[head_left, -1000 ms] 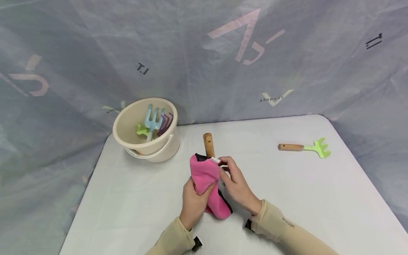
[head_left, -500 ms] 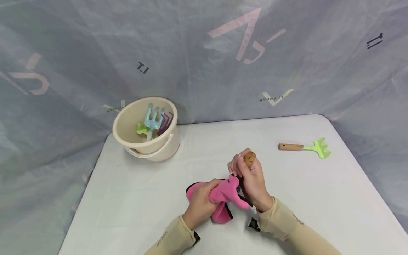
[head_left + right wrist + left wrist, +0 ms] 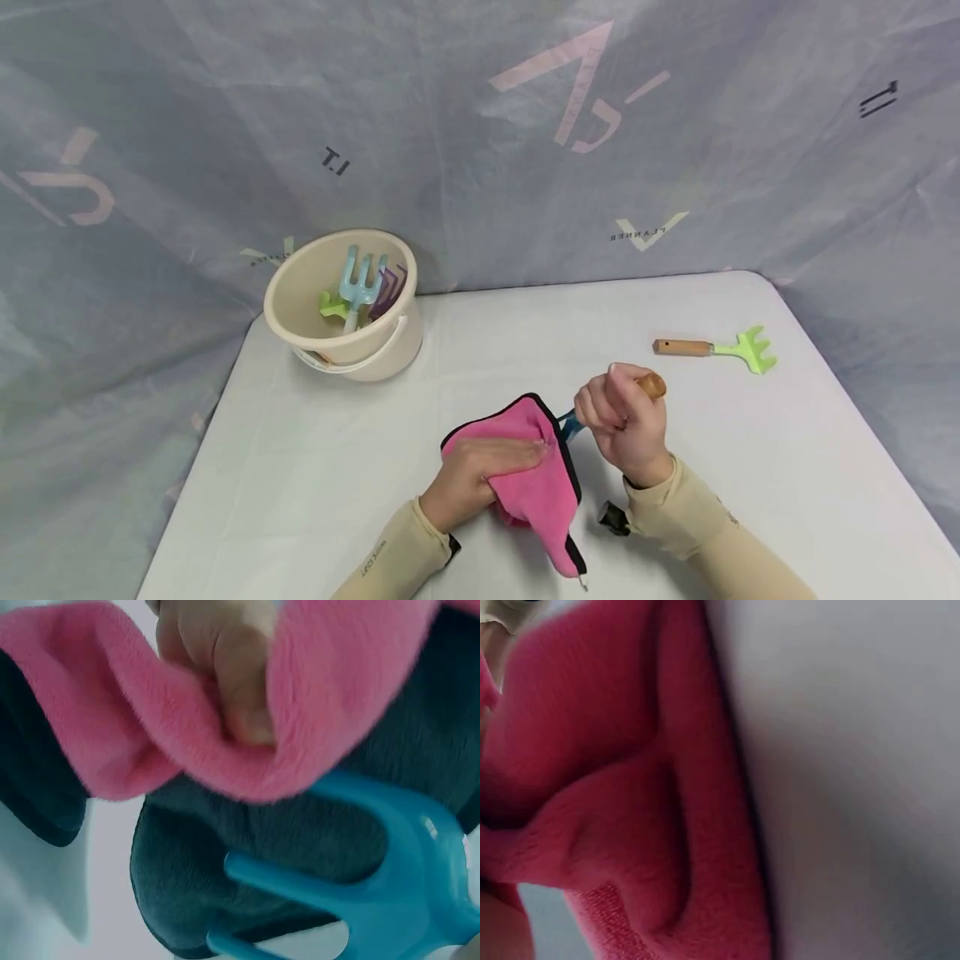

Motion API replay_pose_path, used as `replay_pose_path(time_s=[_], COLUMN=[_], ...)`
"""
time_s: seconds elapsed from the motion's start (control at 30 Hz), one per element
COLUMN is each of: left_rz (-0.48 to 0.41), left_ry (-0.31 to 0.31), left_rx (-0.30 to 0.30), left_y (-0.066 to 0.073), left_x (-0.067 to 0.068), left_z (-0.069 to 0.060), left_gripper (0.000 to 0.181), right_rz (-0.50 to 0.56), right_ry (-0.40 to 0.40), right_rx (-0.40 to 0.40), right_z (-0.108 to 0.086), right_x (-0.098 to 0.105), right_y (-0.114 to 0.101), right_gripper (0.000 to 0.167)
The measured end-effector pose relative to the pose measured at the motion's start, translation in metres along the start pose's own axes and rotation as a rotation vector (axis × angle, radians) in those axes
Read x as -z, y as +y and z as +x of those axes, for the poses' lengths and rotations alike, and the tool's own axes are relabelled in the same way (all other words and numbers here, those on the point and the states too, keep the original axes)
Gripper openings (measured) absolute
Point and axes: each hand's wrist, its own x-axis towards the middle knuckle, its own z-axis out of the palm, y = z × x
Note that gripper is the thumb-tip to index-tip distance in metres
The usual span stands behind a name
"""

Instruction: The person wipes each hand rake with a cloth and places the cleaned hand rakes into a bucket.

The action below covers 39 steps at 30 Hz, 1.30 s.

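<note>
My right hand (image 3: 626, 417) grips the wooden handle of a blue hand fork (image 3: 570, 427), the handle's rounded end (image 3: 652, 385) showing past the fist. A pink cloth (image 3: 528, 492) with black edging and a dark grey underside is bunched in my left hand (image 3: 480, 471). Seen from the right wrist, the fork's blue tines (image 3: 412, 885) lie against the grey side, while a finger (image 3: 244, 682) presses into the pink fold over them. Pink folds (image 3: 615, 787) fill much of the left wrist view; the left thumb is mostly hidden.
A cream bucket (image 3: 390, 358) stands at the back left of the white table (image 3: 300, 483). Inside are a light blue fork (image 3: 360, 287), a purple tool (image 3: 388, 292) and a green tool (image 3: 333, 306). A green hand rake (image 3: 752, 350) with a wooden handle lies at right.
The fork, earlier upright inside the cloth, is now in my right fist, which has moved right. The cloth has opened out and hangs lower under my left hand.
</note>
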Motion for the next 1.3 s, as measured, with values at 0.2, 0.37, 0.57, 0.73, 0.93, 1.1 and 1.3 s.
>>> replay_pose_path(time_s=[0.2, 0.37, 0.57, 0.73, 0.93, 1.1, 1.3], left_rz=[0.056, 0.057, 0.133, 0.213, 0.376, 0.321, 0.262], left_ry=[0.055, 0.054, 0.128, 0.123, -0.212, -0.484, -0.539], left_rx=[-0.146, -0.129, 0.123, 0.472, 0.66, 0.604, 0.559], left_y=[0.001, -0.003, -0.013, -0.019, -0.019, -0.016, -0.015], left_x=[0.006, 0.012, 0.024, 0.031, 0.037, 0.047, 0.052], left_z=[0.006, 0.002, -0.008, -0.011, -0.015, -0.019, -0.024], left_gripper=[0.025, 0.025, 0.039, 0.065, 0.063, 0.069, 0.1], right_rz=[0.087, 0.096, 0.109, -0.006, -0.689, -1.021, -0.93], right_ry=[0.045, -0.003, 0.015, 0.119, 0.393, 0.438, 0.345], right_rx=[-0.025, -0.025, -0.03, -0.069, -0.171, -0.363, -0.619], right_z=[0.003, 0.006, 0.015, 0.019, 0.02, 0.019, 0.018], right_x=[0.004, 0.01, 0.024, 0.03, 0.036, 0.048, 0.071], right_y=[-0.006, -0.01, -0.03, -0.035, -0.034, -0.039, -0.029], right_gripper=[0.049, 0.047, 0.045, 0.042, 0.047, 0.063, 0.055])
